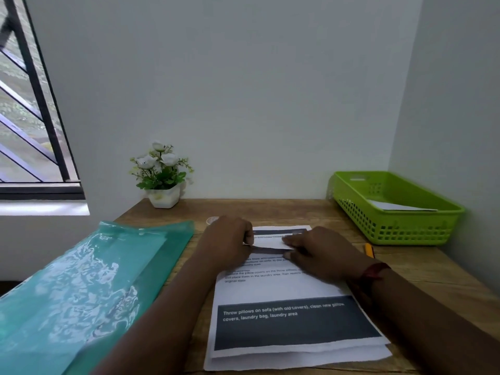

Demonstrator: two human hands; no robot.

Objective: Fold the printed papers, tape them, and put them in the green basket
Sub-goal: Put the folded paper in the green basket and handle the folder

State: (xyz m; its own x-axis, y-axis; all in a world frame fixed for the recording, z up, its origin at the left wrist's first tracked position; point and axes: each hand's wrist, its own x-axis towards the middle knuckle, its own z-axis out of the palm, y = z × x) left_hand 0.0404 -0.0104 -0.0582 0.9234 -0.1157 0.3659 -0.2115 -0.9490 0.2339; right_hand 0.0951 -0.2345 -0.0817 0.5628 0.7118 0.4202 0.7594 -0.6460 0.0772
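A stack of printed papers (292, 293) lies on the grainy wooden tabletop (446, 274), running from the front edge toward the middle. The sheets are white and thin, slightly fanned at their near ends. The top one carries lines of small text and a dark grey block with white lettering. Its far end is turned back into a narrow white flap (267, 243).

The left hand (230, 239) sits knuckles up, its fingers curled and nipping the flap's left end. The right hand (316, 253) lies flatter, its fingers nearly straight and pressing on the flap's right end, with the thumb just below. A red thread (374, 272) circles that wrist.

The green basket (405, 234) stands at the far right corner against the wall. It is a shallow plastic rectangle with slotted walls, and a folded white sheet (400, 206) rests inside it.

A glossy, wrinkled teal plastic folder (89, 280) covers the left edge and overhangs it. A pale round roll (212, 220) peeks out behind the left hand, mostly hidden. A slim yellow object (369, 250), too small to identify, lies right of the right hand. A white pot of white flowers (162, 180) stands at the far left corner.
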